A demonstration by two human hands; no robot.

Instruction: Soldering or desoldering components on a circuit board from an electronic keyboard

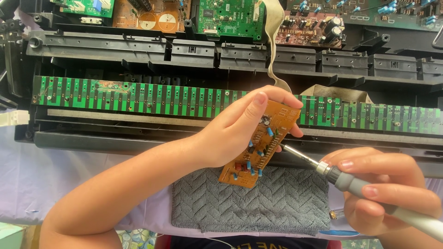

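My left hand (235, 127) grips a small orange-brown circuit board (258, 147) studded with blue and red components, tilted above a grey towel (277, 203). My right hand (383, 189) is closed around the grey handle of a soldering iron (350, 182). Its thin metal tip (288, 148) touches the right edge of the small board, just below my left fingertips.
A long green keyboard contact board (138, 97) spans the opened black chassis (115, 50) behind my hands. Several other circuit boards (230, 18) lie along the top, with a grey ribbon cable (274, 50) hanging down. A pale lavender cloth (37, 175) covers the table.
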